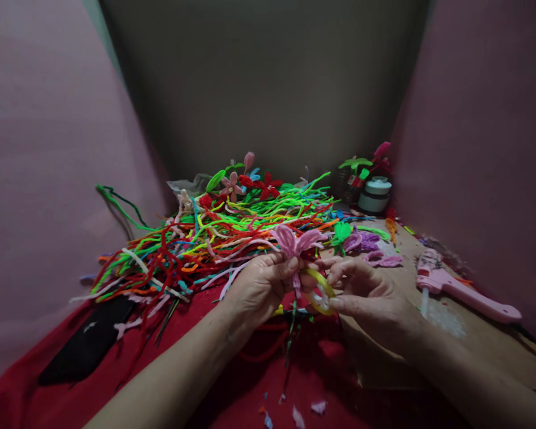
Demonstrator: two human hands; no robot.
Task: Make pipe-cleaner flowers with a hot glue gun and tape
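In the middle of the head view, my left hand (268, 280) is closed around the base of a pink pipe-cleaner flower (287, 239). Its petals point up, and a thin green stem (290, 336) hangs below. Just to the right, my right hand (368, 292) pinches a roll of yellow tape (326, 305) with a pale inside, between thumb and fingers. The roll is right beside the flower's base. Whether its end is stuck to the stem I cannot tell.
A heap of coloured pipe cleaners (245, 220) spreads behind my hands. A pink glue gun (464, 292) lies right, on cardboard (384, 357). A black phone-like slab (89, 339) lies left on red cloth (232, 393). A pale jar (375, 193) stands at the back right.
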